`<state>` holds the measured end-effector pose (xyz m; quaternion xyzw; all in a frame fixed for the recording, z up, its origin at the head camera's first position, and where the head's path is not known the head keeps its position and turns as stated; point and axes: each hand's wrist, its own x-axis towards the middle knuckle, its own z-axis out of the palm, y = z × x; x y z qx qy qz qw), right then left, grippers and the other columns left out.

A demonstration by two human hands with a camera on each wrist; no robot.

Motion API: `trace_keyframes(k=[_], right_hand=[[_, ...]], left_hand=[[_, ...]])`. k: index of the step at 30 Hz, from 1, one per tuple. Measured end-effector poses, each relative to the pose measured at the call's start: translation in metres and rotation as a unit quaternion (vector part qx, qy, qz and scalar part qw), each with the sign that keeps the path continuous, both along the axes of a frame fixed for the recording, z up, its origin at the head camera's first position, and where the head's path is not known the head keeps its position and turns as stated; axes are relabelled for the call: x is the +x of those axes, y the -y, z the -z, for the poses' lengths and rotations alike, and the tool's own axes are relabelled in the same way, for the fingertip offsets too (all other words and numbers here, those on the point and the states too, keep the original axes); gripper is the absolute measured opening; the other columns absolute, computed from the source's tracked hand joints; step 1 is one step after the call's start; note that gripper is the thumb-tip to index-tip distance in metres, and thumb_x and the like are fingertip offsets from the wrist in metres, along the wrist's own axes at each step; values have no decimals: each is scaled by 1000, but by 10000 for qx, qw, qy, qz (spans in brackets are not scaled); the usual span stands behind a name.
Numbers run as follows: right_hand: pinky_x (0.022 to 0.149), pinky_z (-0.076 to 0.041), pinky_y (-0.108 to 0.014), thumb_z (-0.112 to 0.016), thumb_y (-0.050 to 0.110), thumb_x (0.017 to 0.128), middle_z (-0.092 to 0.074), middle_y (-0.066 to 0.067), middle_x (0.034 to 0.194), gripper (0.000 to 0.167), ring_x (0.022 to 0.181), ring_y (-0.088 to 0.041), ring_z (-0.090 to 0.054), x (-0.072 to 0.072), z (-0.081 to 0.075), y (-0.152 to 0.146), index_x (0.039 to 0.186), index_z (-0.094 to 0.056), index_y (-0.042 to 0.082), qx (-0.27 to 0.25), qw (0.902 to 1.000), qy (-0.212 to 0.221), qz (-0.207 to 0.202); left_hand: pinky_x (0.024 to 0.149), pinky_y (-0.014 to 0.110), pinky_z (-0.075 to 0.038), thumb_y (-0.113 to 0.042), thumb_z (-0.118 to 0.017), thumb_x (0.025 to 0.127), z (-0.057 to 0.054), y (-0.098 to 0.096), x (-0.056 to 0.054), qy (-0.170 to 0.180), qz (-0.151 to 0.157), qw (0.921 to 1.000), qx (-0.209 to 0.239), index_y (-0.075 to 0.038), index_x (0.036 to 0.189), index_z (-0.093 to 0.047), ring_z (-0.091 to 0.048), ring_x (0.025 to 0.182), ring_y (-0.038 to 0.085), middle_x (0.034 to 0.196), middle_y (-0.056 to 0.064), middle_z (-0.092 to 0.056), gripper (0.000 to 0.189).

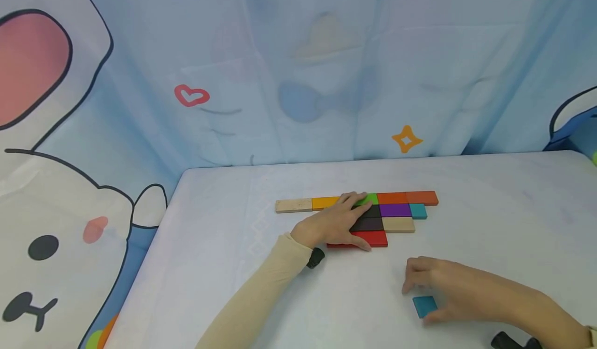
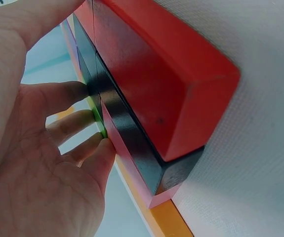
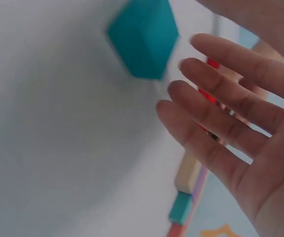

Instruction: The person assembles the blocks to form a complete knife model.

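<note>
My left hand (image 1: 333, 222) lies spread over the left part of a flat arrangement of coloured wooden blocks, its fingertips on the dark and green blocks (image 1: 368, 199). Its thumb rests on the red block (image 1: 380, 238) at the near row. In the left wrist view the fingers touch the black block (image 2: 127, 118) behind the red one. Closer to me on the right, my right hand (image 1: 459, 291) hovers around a small teal block (image 1: 424, 306) on the cloth, thumb and fingers apart on either side. The right wrist view has its fingers straight, with the teal block (image 3: 146, 42) beyond the tips.
In the rows also sit a purple block (image 1: 395, 210), another teal block (image 1: 418, 211), natural wood blocks (image 1: 294, 205) and orange blocks (image 1: 422, 198). A white cloth (image 1: 224, 224) covers the table. Behind it hangs a blue printed curtain (image 1: 326, 147).
</note>
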<state>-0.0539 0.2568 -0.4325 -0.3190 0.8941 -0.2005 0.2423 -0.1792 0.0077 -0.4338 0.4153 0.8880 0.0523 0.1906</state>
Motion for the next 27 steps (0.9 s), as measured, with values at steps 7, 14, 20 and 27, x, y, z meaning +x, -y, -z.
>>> trace_keyframes(k=[7,14,20,27], right_hand=[[87,-61,-42,-92,35,80,-60,8,110,32,98,-15,-58,7,11,1,107,-77,26,-12,9998,-151,-97],[87,-61,-45,-93,28,80,-64,8,109,35,99,-19,-61,1,12,1,110,-77,21,35,9993,-369,-42],[85,-61,-46,-94,20,79,-66,-1,112,35,100,-25,-64,-10,8,5,109,-79,14,185,9954,-920,197],[81,-63,-40,-96,15,75,-65,-5,108,36,95,-21,-64,-22,6,12,106,-80,10,32,9818,-1815,563]], left_hand=[[124,28,-25,-61,-72,93,0,0,0,-13,33,10000,26,-15,167,-24,-13,160,23,175,4,-11,100],[125,28,-24,-61,-71,93,1,1,0,-33,31,10000,45,-15,167,-25,-13,159,23,175,4,-11,100],[125,28,-23,-62,-71,93,1,1,0,-90,13,10000,10,-15,167,-25,-13,160,22,175,4,-11,99],[125,29,-24,-61,-71,93,1,1,-1,30,-37,10000,15,-16,168,-23,-12,160,22,176,3,-9,100]])
